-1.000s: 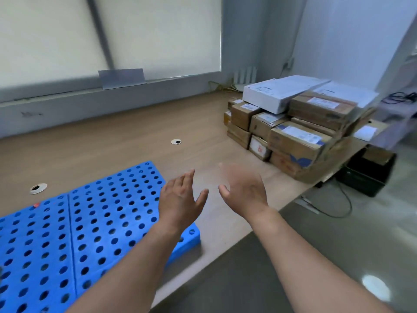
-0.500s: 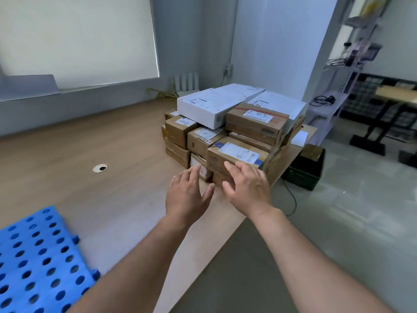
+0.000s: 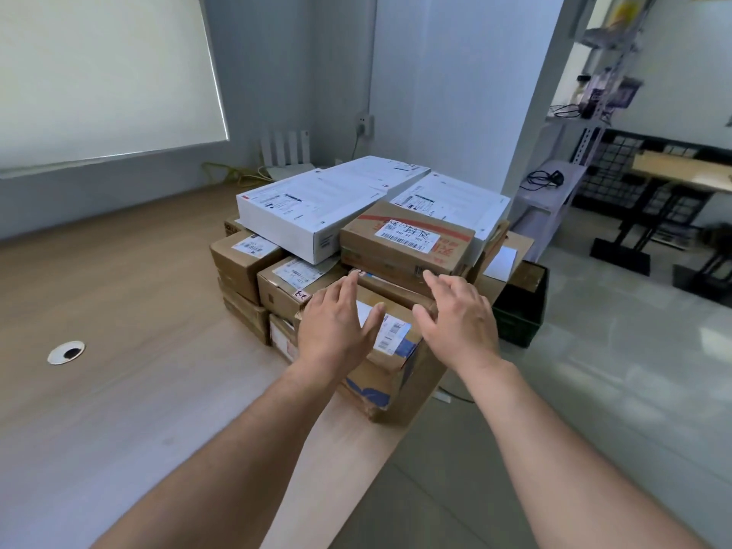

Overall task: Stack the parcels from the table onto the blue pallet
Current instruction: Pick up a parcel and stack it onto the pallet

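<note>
A pile of parcels stands at the right end of the wooden table [image 3: 119,311]. The nearest is a brown cardboard box with blue print and a white label [image 3: 390,362], at the table's corner. Behind it sits a brown box with red tape and a barcode label [image 3: 408,243], and a flat white box [image 3: 317,204] lies on top of smaller brown boxes [image 3: 245,259]. My left hand [image 3: 336,330] hovers open over the nearest box's left side. My right hand [image 3: 459,322] is open at its right side, fingers spread. The blue pallet is out of view.
A round cable hole [image 3: 66,352] sits in the table to the left. A dark green crate [image 3: 523,307] stands on the floor beyond the table's end. Metal shelving [image 3: 594,112] and a black stand [image 3: 633,239] are at the right; grey floor lies below.
The view has swung right, so the blue pallet has left the frame. Both hands have reached forward from over the bare table to the nearest parcel.
</note>
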Action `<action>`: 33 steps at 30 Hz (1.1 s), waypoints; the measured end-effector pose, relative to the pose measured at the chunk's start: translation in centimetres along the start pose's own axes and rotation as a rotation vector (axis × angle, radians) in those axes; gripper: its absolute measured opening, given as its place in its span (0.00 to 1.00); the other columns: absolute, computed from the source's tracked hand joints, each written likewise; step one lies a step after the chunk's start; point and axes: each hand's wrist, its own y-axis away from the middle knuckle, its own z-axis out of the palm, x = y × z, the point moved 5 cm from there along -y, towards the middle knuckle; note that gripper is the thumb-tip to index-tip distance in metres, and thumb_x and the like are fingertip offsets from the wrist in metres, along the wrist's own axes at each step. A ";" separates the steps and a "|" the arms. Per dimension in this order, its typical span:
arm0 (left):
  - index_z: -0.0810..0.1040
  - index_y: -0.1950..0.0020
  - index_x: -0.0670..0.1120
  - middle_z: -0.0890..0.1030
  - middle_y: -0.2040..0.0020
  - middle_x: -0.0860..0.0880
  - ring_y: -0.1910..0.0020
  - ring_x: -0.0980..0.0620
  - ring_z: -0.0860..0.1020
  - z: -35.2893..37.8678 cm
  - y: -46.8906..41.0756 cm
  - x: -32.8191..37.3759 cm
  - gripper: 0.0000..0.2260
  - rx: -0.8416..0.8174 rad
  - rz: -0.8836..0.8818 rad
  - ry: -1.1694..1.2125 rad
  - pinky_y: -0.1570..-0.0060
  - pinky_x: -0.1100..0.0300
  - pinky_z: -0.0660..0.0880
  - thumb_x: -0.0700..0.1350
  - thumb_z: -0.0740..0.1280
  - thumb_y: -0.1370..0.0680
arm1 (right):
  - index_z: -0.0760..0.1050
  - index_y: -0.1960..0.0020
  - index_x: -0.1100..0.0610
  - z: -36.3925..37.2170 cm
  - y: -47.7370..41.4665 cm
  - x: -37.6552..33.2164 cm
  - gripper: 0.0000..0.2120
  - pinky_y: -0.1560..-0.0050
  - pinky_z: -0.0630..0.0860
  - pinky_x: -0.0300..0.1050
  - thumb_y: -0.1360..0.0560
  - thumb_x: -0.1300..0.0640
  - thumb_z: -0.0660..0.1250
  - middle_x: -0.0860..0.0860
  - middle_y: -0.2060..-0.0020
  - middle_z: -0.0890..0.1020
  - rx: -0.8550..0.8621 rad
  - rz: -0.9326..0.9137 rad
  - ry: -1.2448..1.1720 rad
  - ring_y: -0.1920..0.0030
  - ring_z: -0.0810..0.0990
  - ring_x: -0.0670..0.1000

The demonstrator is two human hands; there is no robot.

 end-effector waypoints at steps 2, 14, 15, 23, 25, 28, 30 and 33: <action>0.53 0.22 0.49 0.62 0.25 0.48 0.26 0.48 0.59 0.8 -1.2 0.7 0.31 -0.008 -0.029 0.000 0.29 0.54 0.57 0.63 0.52 0.21 | 0.63 0.25 0.53 0.1 -1.9 1.6 0.27 0.32 0.62 0.49 0.22 0.48 0.61 0.54 0.32 0.71 0.006 -0.001 -0.029 0.31 0.67 0.54; 0.51 0.22 0.48 0.60 0.24 0.47 0.25 0.48 0.58 5.5 -6.8 6.1 0.34 -0.028 -0.360 0.058 0.29 0.52 0.59 0.65 0.53 0.22 | 0.56 0.23 0.57 1.8 -14.1 10.5 0.30 0.29 0.60 0.54 0.20 0.45 0.58 0.58 0.29 0.66 -0.113 -0.069 -0.256 0.29 0.62 0.58; 0.51 0.22 0.47 0.61 0.24 0.47 0.25 0.49 0.58 5.9 -7.1 6.5 0.34 -0.026 -0.390 0.072 0.30 0.52 0.60 0.65 0.53 0.22 | 0.56 0.23 0.57 2.0 -14.9 11.1 0.30 0.29 0.60 0.53 0.20 0.45 0.57 0.59 0.29 0.65 -0.125 -0.081 -0.258 0.29 0.61 0.58; 0.55 0.23 0.48 0.65 0.26 0.48 0.30 0.48 0.67 8.6 -7.9 9.0 0.35 0.060 -0.590 0.219 0.35 0.49 0.69 0.66 0.55 0.23 | 0.68 0.31 0.58 3.0 -18.2 12.5 0.21 0.37 0.64 0.53 0.18 0.46 0.53 0.58 0.35 0.73 -0.172 -0.223 -0.139 0.35 0.67 0.60; 0.58 0.24 0.49 0.69 0.29 0.49 0.34 0.48 0.72 9.0 -7.7 9.2 0.33 0.099 -0.614 0.289 0.39 0.47 0.73 0.66 0.55 0.23 | 0.70 0.35 0.59 2.8 -18.2 12.4 0.20 0.39 0.65 0.53 0.19 0.47 0.55 0.59 0.37 0.74 -0.171 -0.256 -0.162 0.37 0.68 0.60; 0.60 0.26 0.50 0.74 0.33 0.51 0.38 0.50 0.74 9.0 -7.3 9.3 0.27 0.154 -0.646 0.379 0.41 0.50 0.74 0.61 0.57 0.21 | 0.72 0.39 0.61 3.1 -18.1 12.6 0.19 0.43 0.68 0.51 0.19 0.47 0.56 0.60 0.41 0.74 -0.249 -0.240 -0.294 0.42 0.70 0.59; 0.61 0.26 0.50 0.74 0.35 0.53 0.41 0.54 0.74 8.6 -7.1 9.4 0.23 0.184 -0.653 0.454 0.45 0.59 0.73 0.56 0.57 0.19 | 0.72 0.38 0.60 3.5 -18.0 12.8 0.19 0.48 0.68 0.49 0.19 0.47 0.57 0.58 0.44 0.72 -0.340 -0.203 -0.429 0.47 0.70 0.56; 0.63 0.28 0.52 0.75 0.41 0.56 0.45 0.58 0.73 8.4 -6.8 9.8 0.19 0.211 -0.653 0.567 0.54 0.71 0.70 0.51 0.58 0.18 | 0.71 0.33 0.55 4.5 -17.9 13.0 0.19 0.45 0.70 0.48 0.19 0.47 0.55 0.55 0.44 0.71 -0.488 -0.182 -0.585 0.45 0.71 0.55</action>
